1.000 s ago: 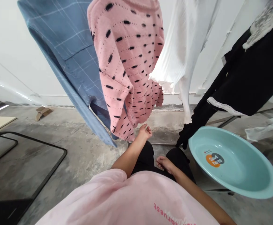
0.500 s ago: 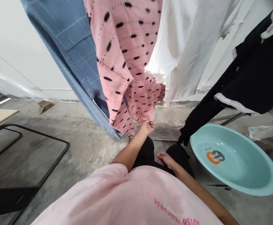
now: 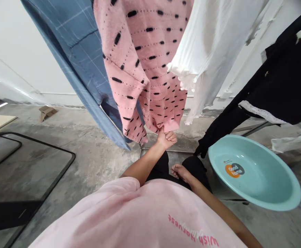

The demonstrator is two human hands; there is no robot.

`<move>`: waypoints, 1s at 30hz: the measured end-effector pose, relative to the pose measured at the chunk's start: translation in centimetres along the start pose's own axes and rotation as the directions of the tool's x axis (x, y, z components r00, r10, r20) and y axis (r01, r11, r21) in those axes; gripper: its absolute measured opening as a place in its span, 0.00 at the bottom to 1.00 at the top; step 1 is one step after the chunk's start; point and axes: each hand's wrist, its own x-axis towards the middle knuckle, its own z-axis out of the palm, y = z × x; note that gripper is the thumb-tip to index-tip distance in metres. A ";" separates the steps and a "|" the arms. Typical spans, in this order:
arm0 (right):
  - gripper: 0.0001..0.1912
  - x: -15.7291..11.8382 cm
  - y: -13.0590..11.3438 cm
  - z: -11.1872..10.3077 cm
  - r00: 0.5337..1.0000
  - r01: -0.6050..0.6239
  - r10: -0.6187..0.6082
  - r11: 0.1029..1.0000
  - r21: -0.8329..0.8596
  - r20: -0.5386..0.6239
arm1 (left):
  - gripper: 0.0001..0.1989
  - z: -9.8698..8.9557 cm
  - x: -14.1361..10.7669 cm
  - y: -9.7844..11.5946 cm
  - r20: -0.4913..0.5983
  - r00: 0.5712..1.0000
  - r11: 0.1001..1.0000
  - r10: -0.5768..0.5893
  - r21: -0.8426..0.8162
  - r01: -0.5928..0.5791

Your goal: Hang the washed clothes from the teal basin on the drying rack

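The left hand (image 3: 166,139) is curled, gripping the hem of a hanging pink knit sweater (image 3: 142,69) with black dashes. The right hand (image 3: 180,171) lies half-closed and empty on black trousers (image 3: 195,168), near a tilted teal basin (image 3: 253,172) above the concrete floor (image 3: 101,162).

A blue checked shirt (image 3: 78,58), white blouse (image 3: 212,58) and black garment (image 3: 277,79) hang near a tilted turquoise basin (image 3: 253,172).
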 end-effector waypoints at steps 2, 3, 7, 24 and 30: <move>0.09 -0.1 0.0 0.2 1.000 -0.025 0.026 0.999 0.046 -0.009 | 0.33 -0.2 -0.1 0.1 0.036 0.999 1.000 0.011 -0.028 -0.010; 0.09 -0.2 0.0 0.3 0.999 -0.033 0.034 0.997 0.071 -0.013 | 0.33 -0.2 -0.1 0.1 0.049 0.999 0.999 0.012 -0.038 -0.011; 0.12 -0.5 -1.1 0.1 0.999 -0.005 0.012 0.982 0.190 -0.034 | 0.32 -0.2 -0.7 -0.2 0.064 0.996 0.998 -0.060 -0.020 0.061; 0.15 -1.3 -16.0 -1.1 0.899 0.392 -0.430 0.698 0.599 -0.088 | 0.32 0.8 -4.1 -4.2 0.030 0.981 0.981 -0.191 0.025 0.190; 0.11 -1.6 -12.3 -2.3 0.958 0.279 -0.171 0.746 0.605 -0.231 | 0.33 1.5 -4.8 -3.4 0.034 0.989 0.990 -0.142 -0.018 0.143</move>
